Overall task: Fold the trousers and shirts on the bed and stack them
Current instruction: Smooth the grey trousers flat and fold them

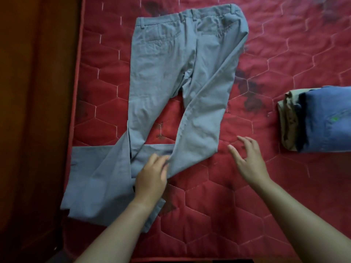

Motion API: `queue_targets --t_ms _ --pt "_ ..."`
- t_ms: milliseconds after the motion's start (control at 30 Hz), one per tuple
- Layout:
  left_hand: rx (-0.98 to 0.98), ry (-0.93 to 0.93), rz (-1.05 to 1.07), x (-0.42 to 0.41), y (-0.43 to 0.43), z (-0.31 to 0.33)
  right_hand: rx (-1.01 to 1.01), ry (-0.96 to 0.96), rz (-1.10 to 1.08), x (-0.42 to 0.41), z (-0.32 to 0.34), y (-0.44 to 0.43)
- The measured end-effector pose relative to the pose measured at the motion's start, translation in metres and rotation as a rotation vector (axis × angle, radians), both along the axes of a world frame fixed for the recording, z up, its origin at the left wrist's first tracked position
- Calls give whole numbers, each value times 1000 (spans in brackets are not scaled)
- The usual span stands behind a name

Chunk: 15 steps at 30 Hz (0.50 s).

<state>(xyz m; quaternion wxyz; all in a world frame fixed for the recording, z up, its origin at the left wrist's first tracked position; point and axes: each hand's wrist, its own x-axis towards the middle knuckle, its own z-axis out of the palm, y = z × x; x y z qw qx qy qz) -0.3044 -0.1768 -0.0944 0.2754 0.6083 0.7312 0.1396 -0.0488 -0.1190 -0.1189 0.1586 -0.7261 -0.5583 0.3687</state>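
Note:
Grey-blue trousers (171, 73) lie spread back-side up on the red quilted bed (266, 54), waistband at the far end, legs toward me. The lower legs are bent over to the left and reach past the bed's left edge. My left hand (152, 177) pinches the fabric at the bend of the right trouser leg. My right hand (248, 158) hovers just right of that leg, fingers spread, holding nothing. At the right edge sits a stack of folded clothes, a blue garment (326, 120) on top of a beige one (286, 118).
Dark wooden floor or bed frame (34, 111) runs along the left of the bed. The bed's near edge (171, 260) lies close to my arms. Dark stains (250, 95) mark the cover between the trousers and the stack.

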Motion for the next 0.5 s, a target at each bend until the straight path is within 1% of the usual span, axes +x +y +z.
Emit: queue_targets --t_ms 100,167,233,300,333,367,433,500 --pt "71 -79 -101 41 -7 14 98 1 4 21 28 0" --pt "64 -131 -170 76 -9 16 122 6 9 38 42 -1" --pt "-89 -180 -254 110 -11 8 110 20 5 51 49 -2" --pt "-308 -151 -350 131 -12 -5 56 43 8 54 49 -2" --pt "-380 -145 -363 135 -12 -11 25 59 14 51 46 -2" --pt "-405 -167 -343 134 -10 -16 2 72 27 45 42 0" --pt "-359 -236 -272 123 -4 -21 -27 75 67 26 31 2" --pt "-286 -224 -218 101 4 -22 -87 39 87 4 17 1"
